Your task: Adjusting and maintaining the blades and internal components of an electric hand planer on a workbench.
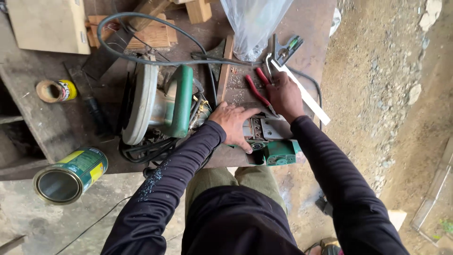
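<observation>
At far left an open tin can is seen lying on its side at the workbench edge, mouth toward bottom-left, w/ a roll of tape lying above it on the bench. Next right, a green circular saw rests on the bench, blade guard to the left, its black cable looped over wood offcuts behind.

The left hand is laid flat, palm down, fingers spread, on the grey top of a small green power tool; pressed on, not wrapped around. The tool sits at the near bench edge, approx. centre-frame, just right of the saw; long axis runs roughly left-right, green motor end toward lower right, overhanging the edge.

The right hand is closed around red-handled pliers; handles stick out up-left, long axis diagonal, nose pointed down-right toward the tool; tips hidden by the hand. A white strip lies just beyond the hand, w/ a clear plastic bag behind.
</observation>
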